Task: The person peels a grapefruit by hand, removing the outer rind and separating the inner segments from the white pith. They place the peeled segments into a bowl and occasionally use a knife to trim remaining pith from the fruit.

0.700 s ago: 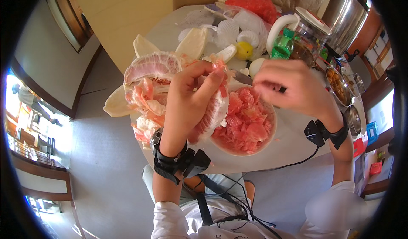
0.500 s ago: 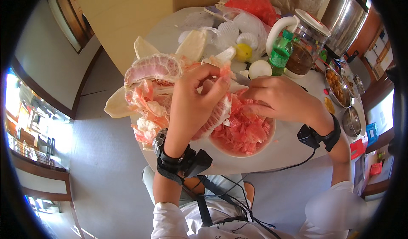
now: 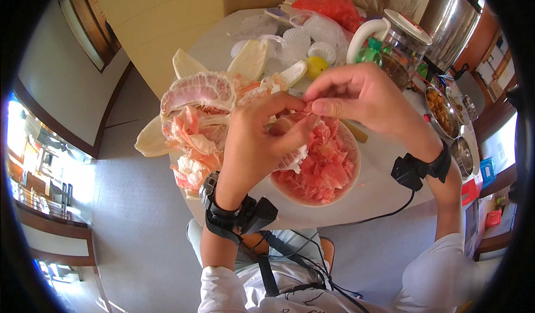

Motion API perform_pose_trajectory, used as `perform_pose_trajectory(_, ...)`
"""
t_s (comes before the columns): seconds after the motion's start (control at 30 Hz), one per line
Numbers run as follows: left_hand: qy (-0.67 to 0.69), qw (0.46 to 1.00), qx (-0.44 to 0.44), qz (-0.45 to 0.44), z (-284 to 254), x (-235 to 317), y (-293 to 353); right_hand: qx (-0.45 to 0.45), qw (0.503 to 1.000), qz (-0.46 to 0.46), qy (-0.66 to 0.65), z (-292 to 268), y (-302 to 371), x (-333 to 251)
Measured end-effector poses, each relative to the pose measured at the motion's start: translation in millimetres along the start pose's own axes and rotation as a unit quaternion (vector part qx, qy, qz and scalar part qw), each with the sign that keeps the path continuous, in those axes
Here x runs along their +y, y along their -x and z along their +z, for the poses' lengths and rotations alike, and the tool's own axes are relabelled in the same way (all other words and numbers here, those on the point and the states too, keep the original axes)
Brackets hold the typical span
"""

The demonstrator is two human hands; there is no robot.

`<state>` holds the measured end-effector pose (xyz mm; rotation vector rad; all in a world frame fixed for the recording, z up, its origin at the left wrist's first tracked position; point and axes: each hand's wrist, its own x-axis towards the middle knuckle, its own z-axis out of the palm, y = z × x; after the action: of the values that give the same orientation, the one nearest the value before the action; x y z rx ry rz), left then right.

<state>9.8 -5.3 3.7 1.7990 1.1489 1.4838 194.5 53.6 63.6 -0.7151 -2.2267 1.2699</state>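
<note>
Picking flesh from fruit, I judged, that was the step! My left hand (image 3: 267, 137) was curled round a pomelo segment (image 3: 293, 161), over the left side of the bowl (image 3: 355, 162) of pink pulp (image 3: 327, 174). And my right hand (image 3: 356, 98), wrist high, thumb and forefinger reaching my left fingertips; whether they pinched anything, I couldn't quite tell. The next move, I reckoned, called for a gentle tear!

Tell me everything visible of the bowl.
The bowl is round, pale and smooth, perhaps ceramic or plastic. It sits upright on the table, filled with loose pink pulp, with some inner wall showing at right. The left hand and fruit beneath it hide part of the bowl's left side; whether either touches the rim is unclear.
</note>
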Motion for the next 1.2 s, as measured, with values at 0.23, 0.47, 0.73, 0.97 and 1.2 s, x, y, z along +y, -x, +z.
perform_pose_trajectory(0.23,-0.012,0.999,-0.030,0.004,4,-1,0,-0.034,0.996,0.085,0.002,1,-3,-4)
perform_pose_trajectory(0.47,-0.039,0.999,-0.017,-0.008,6,0,0,0.040,0.996,0.069,-0.028,3,-5,-4)
perform_pose_trajectory(0.73,0.000,1.000,0.015,-0.010,8,-5,1,0.097,0.988,0.015,-0.117,2,-7,11)
perform_pose_trajectory(0.97,0.039,0.997,0.062,-0.027,5,-6,0,0.123,0.988,0.036,-0.090,-12,-4,10)
perform_pose_trajectory(1.2,0.061,0.994,0.071,-0.048,3,-8,-2,0.017,0.995,0.091,0.046,1,9,34)
